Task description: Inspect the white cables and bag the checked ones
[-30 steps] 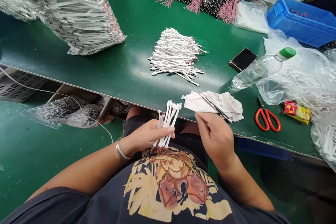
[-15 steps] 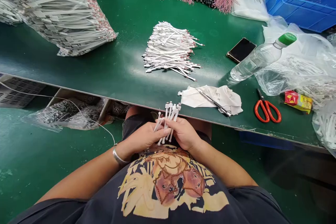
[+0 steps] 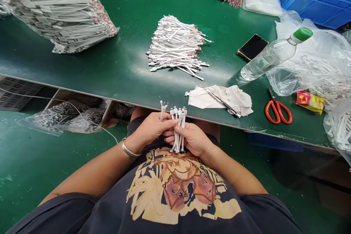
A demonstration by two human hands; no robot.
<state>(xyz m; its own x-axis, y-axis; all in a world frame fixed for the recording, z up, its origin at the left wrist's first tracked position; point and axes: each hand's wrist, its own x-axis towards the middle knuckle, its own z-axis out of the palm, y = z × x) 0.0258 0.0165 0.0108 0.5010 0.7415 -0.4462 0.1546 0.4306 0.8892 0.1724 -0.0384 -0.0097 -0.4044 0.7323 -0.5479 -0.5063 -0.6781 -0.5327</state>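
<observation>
Over my lap, my right hand (image 3: 195, 139) is closed around a small bunch of short white cables (image 3: 178, 131), their connectors sticking out above and below the fingers. My left hand (image 3: 153, 128) is closed too, with a few white cables (image 3: 162, 109) whose thin bare wire ends poke up past its fingers. The left thumb and fingertips touch the side of the right hand's bunch. Ahead on the green table (image 3: 123, 76) lies a loose pile of the same white cables (image 3: 177, 47), reddish wire ends pointing right.
Tweezers (image 3: 223, 103) rest on a white cloth (image 3: 197, 99) near the table edge. Rightward are red-handled scissors (image 3: 278, 111), a phone (image 3: 252, 47), a leaning water bottle (image 3: 270, 60), and bagged cables (image 3: 340, 124). A big bag of cables (image 3: 68, 18) stands left; a blue bin (image 3: 315, 2) sits back right.
My left hand has turned upward and moved slightly left, so its cables now show wire ends above the fingers. The right hand still grips its bunch. The view has tilted slightly down.
</observation>
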